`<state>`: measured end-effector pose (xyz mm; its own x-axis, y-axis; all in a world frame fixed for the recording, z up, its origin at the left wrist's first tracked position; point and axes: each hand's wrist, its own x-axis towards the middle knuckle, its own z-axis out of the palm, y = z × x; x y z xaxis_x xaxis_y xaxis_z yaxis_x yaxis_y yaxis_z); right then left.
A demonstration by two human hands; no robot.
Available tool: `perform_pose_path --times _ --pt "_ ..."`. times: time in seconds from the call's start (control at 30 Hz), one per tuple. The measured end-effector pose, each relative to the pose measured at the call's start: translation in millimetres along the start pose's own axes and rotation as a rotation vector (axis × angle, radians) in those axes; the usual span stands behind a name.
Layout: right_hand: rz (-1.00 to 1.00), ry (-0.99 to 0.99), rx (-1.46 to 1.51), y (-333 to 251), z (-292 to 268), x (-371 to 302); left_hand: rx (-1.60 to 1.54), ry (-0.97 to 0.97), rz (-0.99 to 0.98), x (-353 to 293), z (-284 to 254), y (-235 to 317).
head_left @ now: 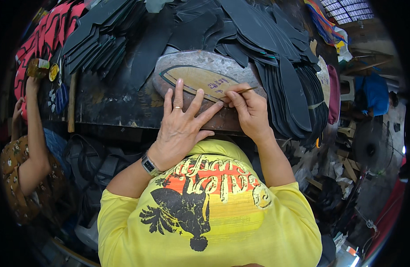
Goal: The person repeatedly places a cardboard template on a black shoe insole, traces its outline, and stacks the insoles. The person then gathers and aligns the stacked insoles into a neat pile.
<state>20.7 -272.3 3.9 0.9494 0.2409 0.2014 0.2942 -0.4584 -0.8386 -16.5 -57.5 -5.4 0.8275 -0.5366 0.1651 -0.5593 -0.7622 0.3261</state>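
Note:
A tan, pointed-oval template (194, 76) with handwritten marks lies over a slightly larger dark sheet piece, whose edge shows around it. Both rest on a rounded grey slab (227, 63). My left hand (178, 120) is spread open, fingertips pressing on the template's near side; it wears a ring, with a watch at the wrist. In my right hand (249, 109), a thin pencil-like stick (247, 90) is pinched between thumb and fingers at the template's near right edge. The fingers hide the stick's tip.
Stacks of cut dark sheets (254, 31) fan across the table's back and hang down at right (296, 95). At left are more dark pieces (98, 49), pink-and-black sheets (49, 26), a wooden handle (72, 100) and another person's arm (34, 133) holding a jar (37, 68). A fan (371, 149) stands right.

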Motion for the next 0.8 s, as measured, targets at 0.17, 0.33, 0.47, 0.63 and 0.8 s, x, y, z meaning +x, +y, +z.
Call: perform_pose_path --times 0.17,0.33,0.47,0.63,0.8 --pt "-0.181 -0.068 -0.154 -3.9 -2.1 3.9 0.006 0.006 0.0 -0.9 2.4 -0.6" --pt "-0.095 -0.05 -0.066 -0.4 -2.6 7.0 -0.004 0.022 -0.005 -0.4 3.3 -1.3" --pt "-0.092 -0.073 -0.07 -1.0 -3.6 7.8 -0.009 0.03 -0.006 -0.3 3.5 0.0" --pt "-0.032 -0.026 0.035 -4.9 8.6 9.4 -0.004 0.019 -0.019 -1.1 3.8 -0.2" --pt "0.028 -0.116 0.064 -2.4 9.9 17.9 0.024 0.02 -0.002 0.7 3.6 -0.1"
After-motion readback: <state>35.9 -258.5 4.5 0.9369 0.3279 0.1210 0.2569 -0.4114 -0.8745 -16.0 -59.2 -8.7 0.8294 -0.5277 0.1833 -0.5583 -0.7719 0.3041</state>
